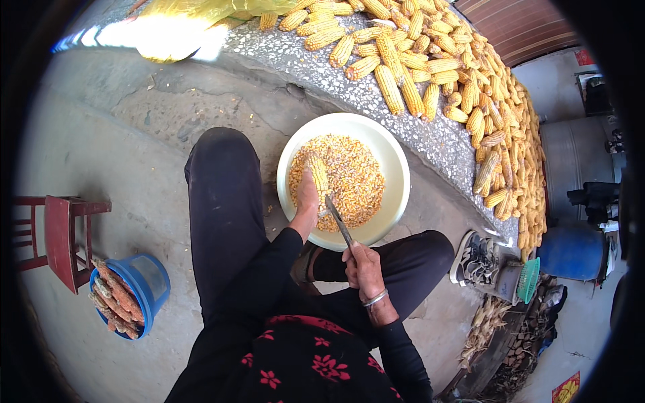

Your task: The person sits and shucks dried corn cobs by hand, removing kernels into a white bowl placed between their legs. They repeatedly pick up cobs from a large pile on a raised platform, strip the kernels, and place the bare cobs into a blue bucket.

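My left hand [306, 197] holds a yellow ear of corn [317, 171] upright over a pale plastic basin [395, 211]. Loose corn kernels [352, 176] cover the basin's floor. In my right hand [364, 267] is a narrow metal tool [338, 220], gripped at its lower end. Its far tip meets the lower part of the ear, beside my left fingers. Which kind of tool it is, I cannot tell. The basin sits on the ground between my bent knees.
A large heap of corn ears [484, 111] covers a speckled stone ledge [282, 53] beyond the basin. To the left stand a blue bucket [160, 282] of bare cobs [118, 297] and a red wooden chair [63, 242]. Shoes [473, 259] and a green basket [528, 280] are at the right.
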`<state>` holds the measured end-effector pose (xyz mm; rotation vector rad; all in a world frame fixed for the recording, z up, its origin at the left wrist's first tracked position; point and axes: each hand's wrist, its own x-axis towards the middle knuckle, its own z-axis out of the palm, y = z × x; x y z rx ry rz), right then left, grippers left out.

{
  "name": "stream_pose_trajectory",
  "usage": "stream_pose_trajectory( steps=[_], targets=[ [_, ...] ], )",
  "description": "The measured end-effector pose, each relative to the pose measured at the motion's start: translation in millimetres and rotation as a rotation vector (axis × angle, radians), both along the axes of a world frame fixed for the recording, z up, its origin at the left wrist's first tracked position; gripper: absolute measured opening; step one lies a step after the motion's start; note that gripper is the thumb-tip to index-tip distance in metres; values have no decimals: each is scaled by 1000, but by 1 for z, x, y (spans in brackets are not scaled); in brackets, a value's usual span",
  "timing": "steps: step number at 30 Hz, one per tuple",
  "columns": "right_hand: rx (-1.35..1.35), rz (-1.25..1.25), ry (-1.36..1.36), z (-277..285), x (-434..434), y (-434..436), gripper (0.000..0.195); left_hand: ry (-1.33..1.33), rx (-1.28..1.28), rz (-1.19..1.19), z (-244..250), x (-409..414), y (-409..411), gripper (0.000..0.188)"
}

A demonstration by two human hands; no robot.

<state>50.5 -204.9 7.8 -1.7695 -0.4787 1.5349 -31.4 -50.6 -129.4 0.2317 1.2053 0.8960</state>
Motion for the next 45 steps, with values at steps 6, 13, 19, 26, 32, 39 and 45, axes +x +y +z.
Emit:
stream_pose_trajectory(
  steps=[6,13,19,26,32,39,45],
  targets=[
    [-48,-236,490,11,-27,0,38,479,368,46,-10,3,-1,56],
    [-155,-212,924,25,38,12,31,523,492,-163,6,-7,-5,55],
    [-51,-6,412,25,37,7,38,-125,78,-23,-5,-4,5,64],
    [-58,70,88,20,11,-6,39,-304,-30,-55,-1,-13,7,58],
    [131,117,-235,-1,-4,-8,36,-300,-163,-106,12,-5,1,56],
    [92,-97,-28,-22,-32,-8,37,-189,-48,-66,2,-6,3,62],
    [-17,-381,617,0,-36,5,33,335,294,-46,-34,10,0,62]
  ],
)
